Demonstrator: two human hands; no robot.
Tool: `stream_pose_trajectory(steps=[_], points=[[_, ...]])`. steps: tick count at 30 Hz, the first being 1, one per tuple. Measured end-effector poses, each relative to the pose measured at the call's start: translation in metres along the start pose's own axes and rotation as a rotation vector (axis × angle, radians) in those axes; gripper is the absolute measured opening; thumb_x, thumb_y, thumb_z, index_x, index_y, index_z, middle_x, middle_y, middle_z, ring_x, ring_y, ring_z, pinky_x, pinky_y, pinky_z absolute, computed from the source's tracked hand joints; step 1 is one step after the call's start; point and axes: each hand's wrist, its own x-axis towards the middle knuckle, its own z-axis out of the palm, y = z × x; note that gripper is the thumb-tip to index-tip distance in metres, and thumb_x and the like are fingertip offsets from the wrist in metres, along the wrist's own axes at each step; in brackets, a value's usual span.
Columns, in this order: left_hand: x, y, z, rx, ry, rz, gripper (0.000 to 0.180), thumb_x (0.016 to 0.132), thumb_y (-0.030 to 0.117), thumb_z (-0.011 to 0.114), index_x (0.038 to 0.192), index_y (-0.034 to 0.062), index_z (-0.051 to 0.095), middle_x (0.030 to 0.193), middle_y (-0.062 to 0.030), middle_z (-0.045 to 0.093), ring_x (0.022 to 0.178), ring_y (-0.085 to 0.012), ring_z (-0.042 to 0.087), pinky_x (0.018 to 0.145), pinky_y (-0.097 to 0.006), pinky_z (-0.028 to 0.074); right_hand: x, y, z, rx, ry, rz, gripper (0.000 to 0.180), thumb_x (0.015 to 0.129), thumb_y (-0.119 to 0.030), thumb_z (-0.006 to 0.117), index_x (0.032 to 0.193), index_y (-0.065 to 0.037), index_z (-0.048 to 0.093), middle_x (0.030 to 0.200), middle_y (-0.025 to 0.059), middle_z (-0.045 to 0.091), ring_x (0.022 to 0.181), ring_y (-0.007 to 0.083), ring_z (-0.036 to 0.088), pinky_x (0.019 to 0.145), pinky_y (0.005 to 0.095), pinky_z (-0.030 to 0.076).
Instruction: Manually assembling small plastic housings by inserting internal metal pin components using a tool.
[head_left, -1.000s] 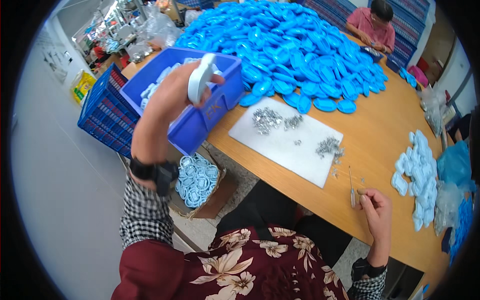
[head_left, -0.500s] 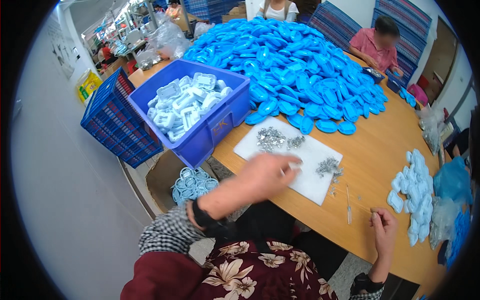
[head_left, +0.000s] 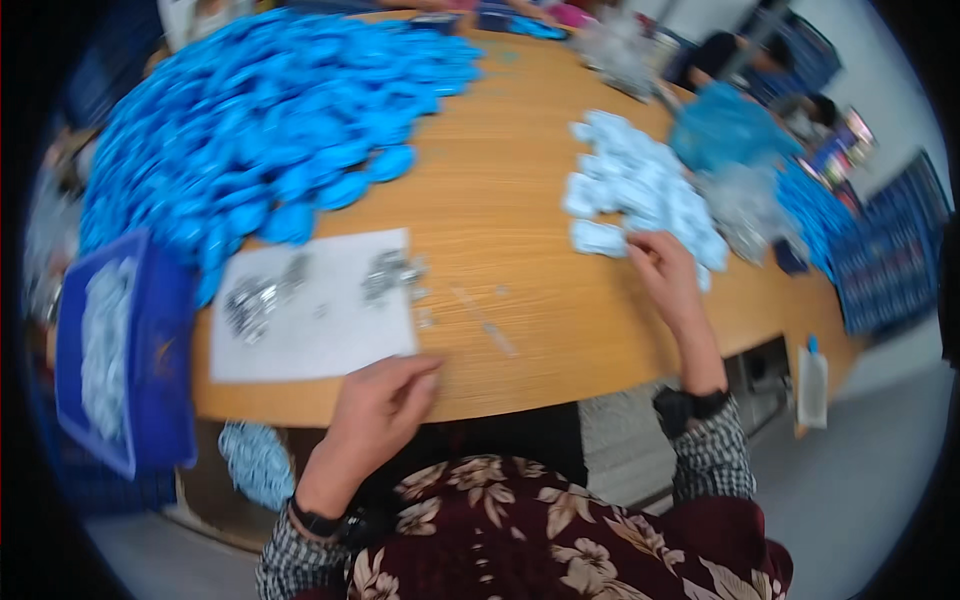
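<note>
My left hand is over the table's near edge, below the white foam sheet. Its fingers are curled with the thumb close against them; blur hides whatever may be between them. On the sheet lie small silvery metal pieces, with another cluster of metal bits at its right edge. To the right, my right hand reaches the near side of a pile of pale blue plastic parts. Its thumb and fingers look slightly apart beside one part, and I cannot tell whether they touch it.
A large heap of bright blue oval shells covers the table's far left. A purple bin holds pale parts at left. A thin tool lies mid-table. Clear bags and a teal bag stand at right. Pale blue rings are below the table.
The view has swung to the right. My right hand has moved forward to the pale blue pile. My left hand has drawn back from above the foam sheet to the table's near edge.
</note>
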Motion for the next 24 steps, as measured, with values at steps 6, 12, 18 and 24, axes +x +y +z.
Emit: stream_pose_trajectory(steps=[6,12,18,24], points=[[0.006,-0.002,0.018,-0.039,-0.089,-0.048,0.013,0.09,0.007,0.069,0.101,0.001,0.073,0.076,-0.0124,0.067,0.058,-0.0184,0.06,0.055,-0.029,0.047,0.019,0.04,-0.009,-0.372,0.02,0.053,0.033,0.09,-0.025,0.071,0.116,-0.006,0.068,0.116,0.0145,0.061,0.106,0.0307,0.059,0.087,0.0405,0.049],[0.008,-0.009,0.015,-0.017,-0.138,0.011,0.008,0.083,0.005,0.072,0.091,0.0036,0.072,0.066,-0.0091,0.06,0.053,-0.0205,0.056,0.052,-0.031,0.044,0.1,0.098,-0.021,-0.436,0.024,0.096,0.061,0.087,-0.051,0.07,0.132,-0.01,0.061,0.128,0.0178,0.057,0.12,0.0345,0.055,0.099,0.0435,0.046],[-0.019,-0.036,0.004,0.175,0.014,0.166,0.007,0.077,0.003,0.072,0.081,0.0079,0.069,0.057,-0.004,0.053,0.049,-0.0226,0.053,0.049,-0.035,0.042,0.196,0.128,-0.005,-0.425,-0.214,0.24,0.091,0.081,-0.072,0.064,0.148,-0.013,0.048,0.151,0.0203,0.042,0.135,0.037,0.047,0.108,0.0487,0.041],[-0.01,-0.028,0.005,0.203,-0.022,0.124,0.006,0.086,0.007,0.066,0.082,0.0038,0.066,0.067,-0.0098,0.061,0.057,-0.0273,0.057,0.053,-0.038,0.044,0.247,0.165,0.017,-0.377,-0.461,0.16,0.104,0.076,-0.08,0.061,0.153,-0.012,0.041,0.159,0.0234,0.03,0.145,0.0398,0.034,0.116,0.0493,0.032]])
